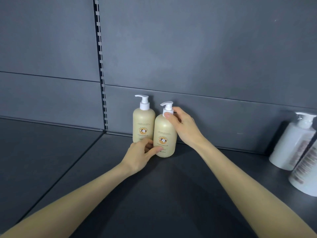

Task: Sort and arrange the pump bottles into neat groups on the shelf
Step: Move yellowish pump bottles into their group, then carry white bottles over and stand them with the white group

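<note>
at the back of the dark shelf (171, 194), against the grey back panel (188, 48), a rear beige bottle (143, 124) and a front beige bottle (165, 134) are standing upright and touching, the rear one sitting at about ten o'clock of the front one. the right hand (182, 125) is pinching the front beige bottle's white pump collar (167, 109), thumb in front and fingers curling behind. the left hand (142, 154) is clamping low on the same bottle, thumb across the label foot and fingers tucking in by the rear beige bottle's base. this is looking like the seating step: the front beige bottle is being squared up beside its twin to form one group. the next move is probably calling for a gentle release so neither bottle tips, then a reach toward three o'clock, where two white pump bottles (291, 143) are showing blurred at the frame edge, well apart from the pair and not yet grouped.
</note>
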A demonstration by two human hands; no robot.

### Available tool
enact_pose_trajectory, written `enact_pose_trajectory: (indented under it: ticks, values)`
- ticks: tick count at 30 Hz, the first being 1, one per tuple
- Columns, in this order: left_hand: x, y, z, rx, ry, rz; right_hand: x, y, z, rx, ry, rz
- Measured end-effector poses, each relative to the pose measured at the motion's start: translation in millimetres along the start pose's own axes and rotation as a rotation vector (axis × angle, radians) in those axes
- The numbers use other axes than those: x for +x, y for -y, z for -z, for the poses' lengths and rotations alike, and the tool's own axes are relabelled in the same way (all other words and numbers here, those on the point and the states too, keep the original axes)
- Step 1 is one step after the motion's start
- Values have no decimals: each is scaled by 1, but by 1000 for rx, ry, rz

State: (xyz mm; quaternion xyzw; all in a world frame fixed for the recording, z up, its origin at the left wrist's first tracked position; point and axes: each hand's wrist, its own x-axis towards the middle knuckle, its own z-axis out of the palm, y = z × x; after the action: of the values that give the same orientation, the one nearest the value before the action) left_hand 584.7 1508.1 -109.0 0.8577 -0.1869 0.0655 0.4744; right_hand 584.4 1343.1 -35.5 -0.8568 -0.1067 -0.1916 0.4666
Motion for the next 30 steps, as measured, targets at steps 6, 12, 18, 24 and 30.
enact_pose_trajectory:
  ticks: [6, 12, 18, 24, 30]
  values:
    - [-5, -3, 1, 25, 3, -12, -7, 4, -5, 32, -10, -49]
    - [-11, -7, 15, 170, 87, -59, -24, 16, 9, -160, 47, -95]
    - [-25, -29, 26, 376, 199, -244, -59, 33, 44, -354, -73, -193]
    - [-30, -105, 7, 431, 218, -526, -115, 55, 117, -634, -188, -274]
    - [-40, -204, -36, 442, 199, -782, -191, 85, 209, -857, -346, -330]
